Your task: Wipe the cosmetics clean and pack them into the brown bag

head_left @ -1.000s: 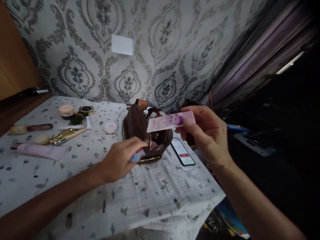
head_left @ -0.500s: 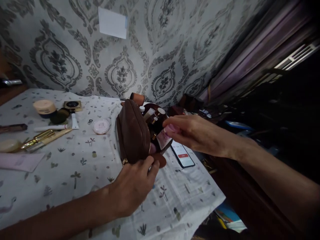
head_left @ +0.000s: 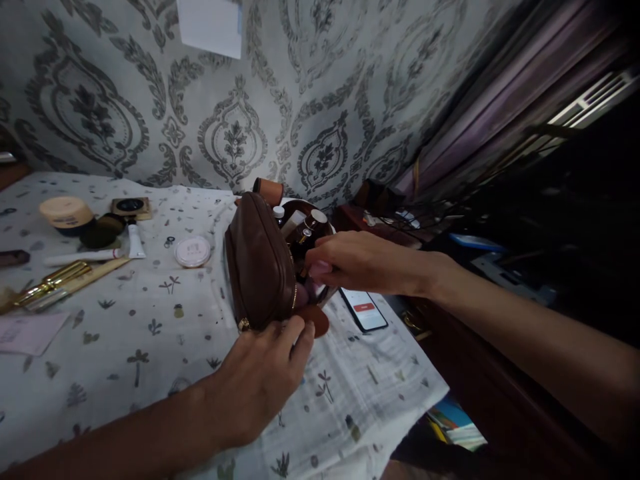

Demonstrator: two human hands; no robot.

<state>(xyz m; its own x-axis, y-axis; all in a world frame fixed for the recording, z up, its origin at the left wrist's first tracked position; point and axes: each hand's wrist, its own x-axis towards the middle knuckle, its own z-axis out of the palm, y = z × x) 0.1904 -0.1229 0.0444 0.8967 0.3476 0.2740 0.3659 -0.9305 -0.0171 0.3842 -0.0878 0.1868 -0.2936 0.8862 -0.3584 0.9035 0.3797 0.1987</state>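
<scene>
A dark brown zippered makeup bag (head_left: 260, 267) lies on its side on the cloth, with small bottles (head_left: 295, 223) showing at its opening. My left hand (head_left: 273, 363) has its fingers curled against the bag's lower edge, beside a round reddish-brown flap (head_left: 314, 321). My right hand (head_left: 345, 263) reaches over the opening from the right. Its fingers are closed around the pink cap end of a pink tube (head_left: 320, 270), whose lower part sits in the bag's mouth, partly hidden.
A lit phone (head_left: 365, 310) lies right of the bag. On the left are a round pink compact (head_left: 193, 252), a cream jar (head_left: 66, 215), a gold lipstick (head_left: 55, 283), a small white tube (head_left: 135, 241) and a pink packet (head_left: 33, 333). The table edge drops off at right.
My right hand has moved left and slightly down with the pink tube, deeper into the bag's opening. My left hand stays at the bag's edge. The view has shifted a little.
</scene>
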